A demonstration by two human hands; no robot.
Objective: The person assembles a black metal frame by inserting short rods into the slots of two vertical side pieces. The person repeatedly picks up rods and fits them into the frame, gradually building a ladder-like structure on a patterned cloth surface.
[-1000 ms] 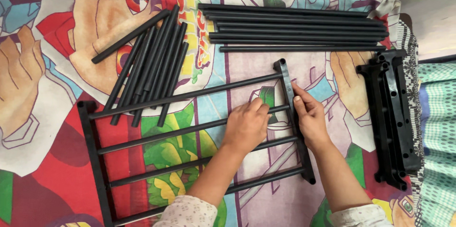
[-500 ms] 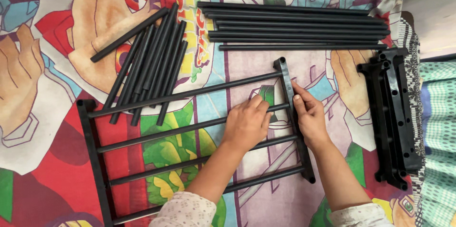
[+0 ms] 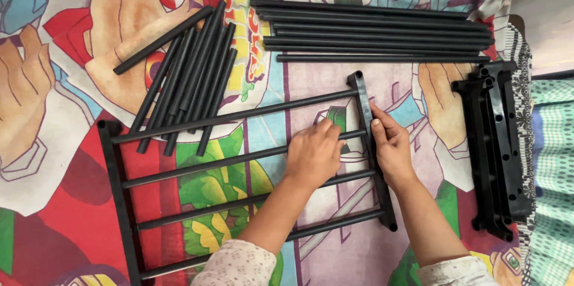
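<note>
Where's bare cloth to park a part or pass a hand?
Free: far left of the bedsheet, beyond the frame's left bar; also between right bar and stacked brackets. Crowded: short rods, long rods, and both hands, left hand and right hand.

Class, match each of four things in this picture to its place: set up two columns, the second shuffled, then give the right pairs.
1. long black rods
2. short black rods
3. stacked black end pieces
4. left hand

A. far right of the cloth
B. on a rod of the black rack frame
C. top, lying level
D. upper left, slanting

Pairs: 1-C, 2-D, 3-A, 4-B
</note>
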